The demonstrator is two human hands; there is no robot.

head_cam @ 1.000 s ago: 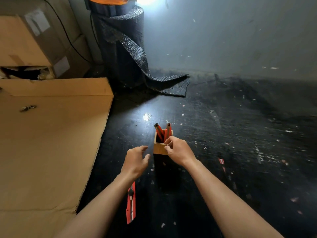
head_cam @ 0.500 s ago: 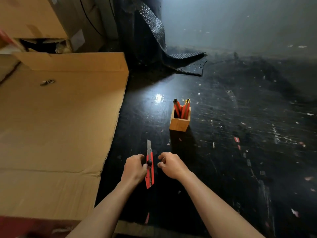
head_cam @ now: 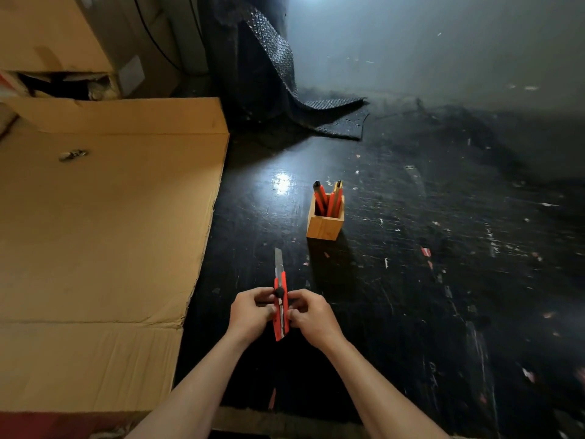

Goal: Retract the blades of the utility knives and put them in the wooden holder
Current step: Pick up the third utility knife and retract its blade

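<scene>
A red utility knife (head_cam: pixel 281 307) is held between both hands low in the middle of the view, its steel blade sticking out and pointing away from me. My left hand (head_cam: pixel 250 313) grips its left side and my right hand (head_cam: pixel 311 316) grips its right side, fingers near the black slider knob. Farther ahead on the black floor stands the square wooden holder (head_cam: pixel 324 225), upright, with two or three red knives (head_cam: pixel 329 199) standing in it, tips up.
A large flattened cardboard sheet (head_cam: pixel 104 236) covers the floor at my left, with cardboard boxes (head_cam: pixel 57 36) behind it. A roll of dark bubble wrap (head_cam: pixel 269 64) stands at the back, its loose end trailing on the scuffed black floor.
My hands left the holder and came back toward me. The knife that lay on the floor by my left arm is picked up, and now both hands grip it.
</scene>
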